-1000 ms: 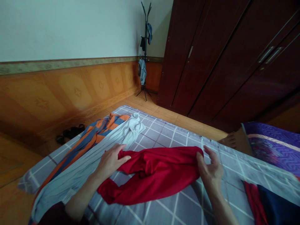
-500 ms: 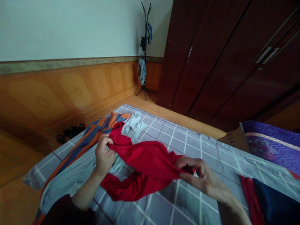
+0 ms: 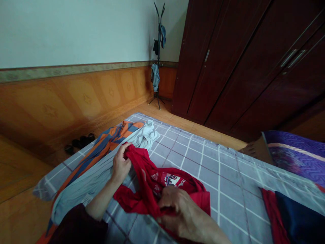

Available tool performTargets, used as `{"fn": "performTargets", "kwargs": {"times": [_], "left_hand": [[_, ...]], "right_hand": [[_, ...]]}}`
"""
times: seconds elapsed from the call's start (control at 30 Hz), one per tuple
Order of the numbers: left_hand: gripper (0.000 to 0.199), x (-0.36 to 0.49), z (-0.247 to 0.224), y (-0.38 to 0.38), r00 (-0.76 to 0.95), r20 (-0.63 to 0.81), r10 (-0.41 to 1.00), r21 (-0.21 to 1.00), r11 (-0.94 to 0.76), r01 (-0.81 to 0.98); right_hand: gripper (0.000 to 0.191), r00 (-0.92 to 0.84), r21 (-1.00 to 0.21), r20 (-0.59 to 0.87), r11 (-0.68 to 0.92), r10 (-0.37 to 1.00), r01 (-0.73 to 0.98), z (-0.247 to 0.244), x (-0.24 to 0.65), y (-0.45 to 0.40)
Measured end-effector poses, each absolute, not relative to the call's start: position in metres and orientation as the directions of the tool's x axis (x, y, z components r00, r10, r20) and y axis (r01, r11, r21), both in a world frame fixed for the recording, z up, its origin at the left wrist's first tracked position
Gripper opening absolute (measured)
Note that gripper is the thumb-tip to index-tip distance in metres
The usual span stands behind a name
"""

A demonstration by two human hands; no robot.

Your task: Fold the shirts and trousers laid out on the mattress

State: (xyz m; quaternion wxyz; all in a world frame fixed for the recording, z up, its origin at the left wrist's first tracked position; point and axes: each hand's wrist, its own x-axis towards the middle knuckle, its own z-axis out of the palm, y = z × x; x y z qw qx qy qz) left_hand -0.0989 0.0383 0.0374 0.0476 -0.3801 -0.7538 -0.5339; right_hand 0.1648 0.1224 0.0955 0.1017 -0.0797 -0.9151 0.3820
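Note:
A red garment [image 3: 142,169], perhaps a shirt, lies bunched on the grey checked bed, with a printed picture and lettering showing in its folds. My left hand [image 3: 122,164] pinches its upper left edge and holds that part raised. Lower down, my right hand [image 3: 177,206] has its fingers closed on the red cloth near the print; the fingertips are partly hidden in the folds. Left of the red garment are a pale blue garment [image 3: 101,183] and an orange and blue striped garment [image 3: 109,139], both laid out along the bed.
The checked bedsheet [image 3: 203,159] spreads under everything. Red and navy clothing [image 3: 291,213] rests at the right. Beyond stand a dark wardrobe [image 3: 228,67], a coat rack [image 3: 158,61] and a cardboard box [image 3: 259,150] by purple bedding [image 3: 297,152]. Black sandals [image 3: 80,142] sit on the floor.
My right hand has moved left and down across the red garment. The cloth between my hands has dropped and turned, so the print now shows. My left hand has risen slightly.

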Motion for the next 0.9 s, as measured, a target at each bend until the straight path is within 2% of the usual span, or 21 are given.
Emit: {"fn": "performTargets", "kwargs": {"times": [0.07, 0.13, 0.23, 0.3, 0.43, 0.53, 0.63, 0.7, 0.73, 0.8, 0.87, 0.9], "left_hand": [[0.036, -0.102, 0.035, 0.038, -0.682, 0.454, 0.572, 0.754, 0.161, 0.637], [0.034, -0.104, 0.034, 0.038, -0.634, 0.430, 0.642, 0.734, 0.159, 0.660], [0.033, -0.101, 0.036, 0.039, -0.551, 0.375, 0.745, 0.719, 0.141, 0.680], [0.036, -0.096, 0.038, 0.039, -0.492, 0.327, 0.807, 0.705, 0.139, 0.696], [0.037, -0.084, 0.042, 0.039, -0.332, 0.228, 0.915, 0.634, 0.119, 0.764], [0.041, -0.079, 0.044, 0.037, -0.230, 0.194, 0.954, 0.625, 0.060, 0.778], [0.064, -0.079, 0.049, 0.034, -0.094, 0.158, 0.983, 0.663, -0.035, 0.748], [0.078, -0.080, 0.053, 0.033, 0.009, 0.127, 0.992, 0.682, -0.094, 0.725], [0.084, -0.079, 0.056, 0.033, 0.049, 0.113, 0.992, 0.685, -0.113, 0.720], [0.093, -0.074, 0.061, 0.034, 0.097, 0.086, 0.992, 0.663, -0.130, 0.738], [0.090, -0.061, 0.068, 0.039, 0.121, 0.086, 0.989, 0.604, -0.148, 0.783], [0.081, -0.053, 0.072, 0.043, 0.134, 0.098, 0.986, 0.571, -0.166, 0.804]], "right_hand": [[0.013, -0.971, -0.723, 0.177, 0.691, 0.161, -0.017, 0.094, 0.168, 0.114], [0.017, -0.949, -0.669, 0.250, 0.742, 0.190, -0.028, 0.089, 0.170, 0.113], [0.047, -0.928, -0.505, 0.289, 0.861, 0.234, 0.060, 0.079, 0.171, 0.116], [0.057, -0.937, -0.396, 0.199, 0.898, 0.288, 0.192, 0.074, 0.169, 0.114], [0.049, -0.902, -0.194, 0.008, 0.885, 0.433, 0.423, 0.062, 0.171, 0.100], [0.057, -0.894, -0.075, 0.061, 0.895, 0.444, 0.439, 0.051, 0.185, 0.093], [0.045, -0.855, -0.048, 0.093, 0.860, 0.510, 0.507, 0.049, 0.205, 0.097], [0.033, -0.794, -0.124, 0.092, 0.798, 0.600, 0.589, 0.059, 0.220, 0.104], [0.028, -0.753, -0.213, 0.106, 0.754, 0.650, 0.621, 0.068, 0.227, 0.109], [0.019, -0.654, -0.505, 0.136, 0.620, 0.744, 0.601, 0.093, 0.240, 0.118], [0.012, -0.536, -0.820, 0.110, 0.381, 0.837, 0.426, 0.123, 0.249, 0.125], [0.018, -0.474, -0.912, 0.098, 0.269, 0.875, 0.309, 0.139, 0.253, 0.128]]}}
